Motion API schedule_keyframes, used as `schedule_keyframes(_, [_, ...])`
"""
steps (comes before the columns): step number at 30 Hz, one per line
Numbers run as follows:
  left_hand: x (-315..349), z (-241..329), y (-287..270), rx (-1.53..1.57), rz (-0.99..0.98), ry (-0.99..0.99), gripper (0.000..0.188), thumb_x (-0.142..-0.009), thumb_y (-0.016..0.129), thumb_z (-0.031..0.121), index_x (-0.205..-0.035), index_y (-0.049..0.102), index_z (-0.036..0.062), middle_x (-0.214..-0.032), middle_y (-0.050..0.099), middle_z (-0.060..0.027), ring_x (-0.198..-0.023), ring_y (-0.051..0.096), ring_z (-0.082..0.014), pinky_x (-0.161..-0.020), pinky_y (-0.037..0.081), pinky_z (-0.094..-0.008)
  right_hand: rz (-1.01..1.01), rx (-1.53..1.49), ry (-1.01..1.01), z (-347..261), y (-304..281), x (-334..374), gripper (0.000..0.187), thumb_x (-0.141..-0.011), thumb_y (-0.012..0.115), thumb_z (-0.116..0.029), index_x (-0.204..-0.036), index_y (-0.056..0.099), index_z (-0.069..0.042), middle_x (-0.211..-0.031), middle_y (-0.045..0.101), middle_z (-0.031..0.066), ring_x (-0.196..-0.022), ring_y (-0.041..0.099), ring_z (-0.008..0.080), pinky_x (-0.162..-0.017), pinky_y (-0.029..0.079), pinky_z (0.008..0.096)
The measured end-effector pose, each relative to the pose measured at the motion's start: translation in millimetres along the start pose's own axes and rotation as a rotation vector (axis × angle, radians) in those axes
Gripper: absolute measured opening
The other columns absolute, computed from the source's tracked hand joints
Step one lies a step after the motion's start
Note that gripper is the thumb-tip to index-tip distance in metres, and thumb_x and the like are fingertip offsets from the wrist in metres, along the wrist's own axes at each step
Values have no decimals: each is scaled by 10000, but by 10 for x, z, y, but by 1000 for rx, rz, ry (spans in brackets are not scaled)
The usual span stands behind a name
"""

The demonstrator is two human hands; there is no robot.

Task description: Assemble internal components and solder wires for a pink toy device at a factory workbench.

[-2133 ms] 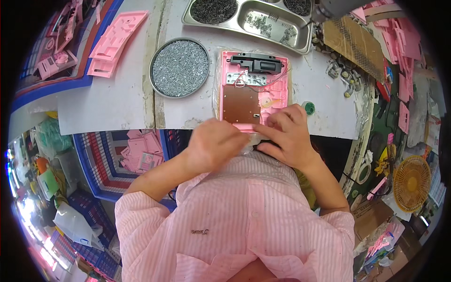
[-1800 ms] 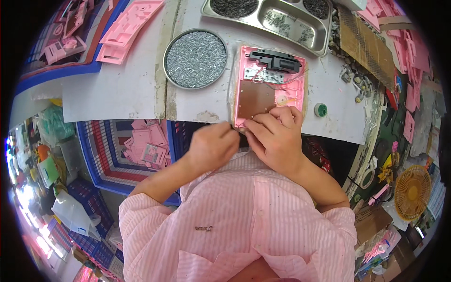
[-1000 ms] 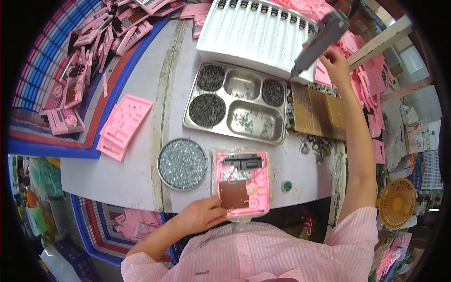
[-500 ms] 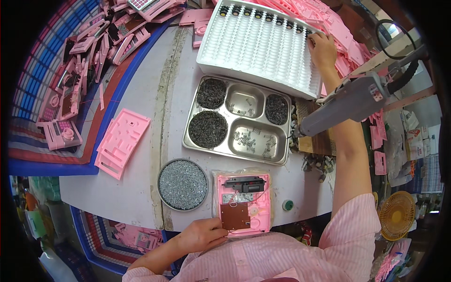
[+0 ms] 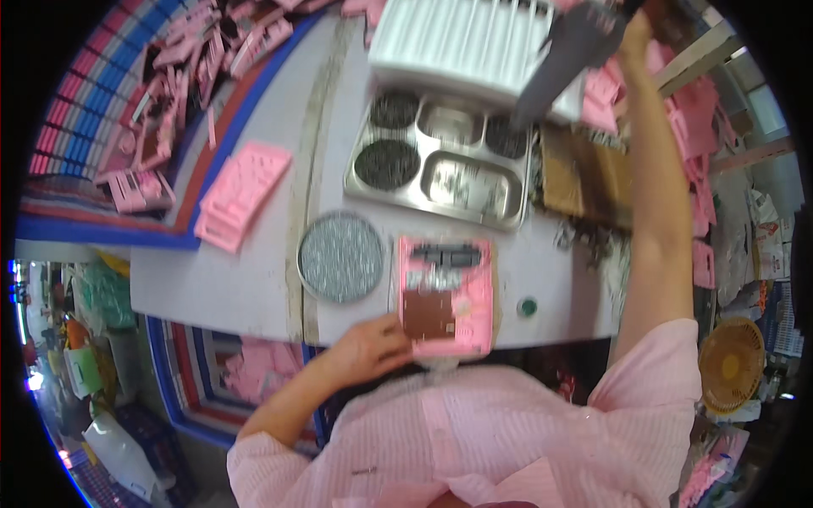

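Head view: the left hand (image 5: 366, 345) lay at the near edge of the grey table (image 5: 229, 288), fingers curled against the lower left corner of the pink housing (image 5: 446, 296), pressing on that corner rather than lifting it. The housing lay flat near the table's front edge, just right of the round tray of small screws (image 5: 341, 256), with a brown circuit board (image 5: 428, 314) seated in its lower half and a black part (image 5: 446, 253) across its top. A small green cap (image 5: 528, 307) sat on the table just right of the housing.

The right arm stretched far up the right side of the view, and the right hand (image 5: 633, 35) was closed around the grey power screwdriver (image 5: 566, 57), which hung tilted over the far end of the table, its body crossing in front of the white ribbed rack (image 5: 457, 46). Below the rack stood the steel compartment tray (image 5: 440, 165), its wells holding dark screws and small metal bits. To its right lay a brown cardboard piece (image 5: 584, 173) with dark scraps scattered along its lower edge.

On the left, a stack of pink plastic panels (image 5: 244, 193) rested on the table near its left edge, well apart from both hands. Beyond it, a heap of pink and dark parts (image 5: 190, 76) filled a blue-rimmed mat
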State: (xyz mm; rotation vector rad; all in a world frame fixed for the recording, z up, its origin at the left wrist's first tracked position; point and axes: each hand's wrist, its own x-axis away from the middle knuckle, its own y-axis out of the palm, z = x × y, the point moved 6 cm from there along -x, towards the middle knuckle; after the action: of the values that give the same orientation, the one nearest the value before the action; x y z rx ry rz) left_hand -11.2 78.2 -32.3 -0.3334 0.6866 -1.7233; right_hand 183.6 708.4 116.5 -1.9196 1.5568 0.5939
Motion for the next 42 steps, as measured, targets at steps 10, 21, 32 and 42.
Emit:
schedule_keyframes(10, [-61,48,11,118,-20,-34,195,-784,808,93,-915,668,55,-872,575,-104,-780,613,-292,-677,516,-392,-541,165,433,-2698,706,4550,175,-776,773,-89,-930,690,-85,-889,660,25,-869,595,234,-805,468,360])
schedule_keyframes(21, [-19,25,13,112,10,-67,195,-775,813,78,-916,681,52,-869,565,-89,-764,607,-267,-659,504,-370,-586,315,3,-2765,881,4704,237,-676,837,-117,-833,659,-102,-898,684,15,-895,586,257,-807,452,383])
schedule_keyframes(32, [-72,27,19,83,-40,-26,243,-742,850,86,-939,712,55,-834,551,-83,-742,572,-242,-646,471,-349,-618,272,21,-2763,598,4501,259,-691,844,-149,-895,697,-88,-971,687,41,-897,595,284,-807,480,393])
schedule_keyframes(42, [-387,230,-175,83,-333,-95,174,-816,778,122,-948,686,57,-867,606,-99,-751,612,-273,-673,502,-384,-175,1152,531,-1675,-1510,4465,295,-821,708,-121,-1103,650,-59,-988,717,147,-843,689,342,-780,539,422])
